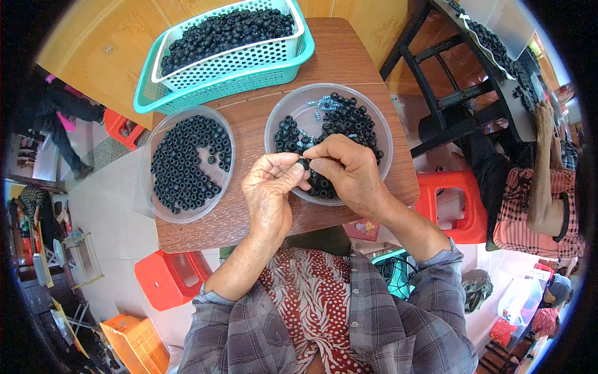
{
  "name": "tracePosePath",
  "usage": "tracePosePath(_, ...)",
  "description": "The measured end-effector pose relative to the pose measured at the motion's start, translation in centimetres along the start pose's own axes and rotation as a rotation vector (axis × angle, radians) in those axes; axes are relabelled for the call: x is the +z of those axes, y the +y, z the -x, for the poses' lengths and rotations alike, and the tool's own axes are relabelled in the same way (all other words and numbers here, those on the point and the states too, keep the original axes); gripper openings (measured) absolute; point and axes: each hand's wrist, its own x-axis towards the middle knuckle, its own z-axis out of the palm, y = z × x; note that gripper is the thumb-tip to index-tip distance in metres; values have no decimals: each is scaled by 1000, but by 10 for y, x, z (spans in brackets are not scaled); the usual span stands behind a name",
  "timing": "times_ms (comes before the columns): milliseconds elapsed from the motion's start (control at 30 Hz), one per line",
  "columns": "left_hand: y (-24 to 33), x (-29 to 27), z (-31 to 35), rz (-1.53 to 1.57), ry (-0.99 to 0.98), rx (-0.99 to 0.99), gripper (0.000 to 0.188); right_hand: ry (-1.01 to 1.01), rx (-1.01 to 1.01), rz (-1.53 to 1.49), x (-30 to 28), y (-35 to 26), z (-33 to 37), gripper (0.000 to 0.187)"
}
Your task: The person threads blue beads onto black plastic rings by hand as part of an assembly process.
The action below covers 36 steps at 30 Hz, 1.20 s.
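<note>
My left hand (272, 188) pinches a small black ring-shaped piece (303, 163) between thumb and fingertips. My right hand (350, 169) meets it there, thumb and forefinger pressed together against the piece; anything smaller in that pinch is hidden. Both hands are above the near edge of a round clear tub (387, 134). Inside that tub lie many black rings (358, 121) and small shiny pale-blue metallic bits (326, 103). To the left, a second round clear tub (232, 134) holds more black rings (180, 163), most with their holes facing up.
A white perforated basket (233, 55) full of black pieces sits inside a teal basket (249, 89) at the back of the wooden table (249, 227). Red stools (168, 280) stand on both sides. At right, another person's hand (543, 118) reaches over a table with black pieces.
</note>
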Motion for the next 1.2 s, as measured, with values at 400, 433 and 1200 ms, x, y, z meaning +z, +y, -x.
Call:
tracePosePath(400, 6, 0, -1, 116, 29, -123, 14, 224, -405, 320, 18, 4, 9, 29)
tracePosePath(433, 7, 0, -1, 115, 30, -123, 14, 224, -404, 319, 19, 5, 9, 29)
tracePosePath(1200, 10, -4, 3, 242, -25, -215, 14, 224, -557, 202, 16, 19, 10, 35)
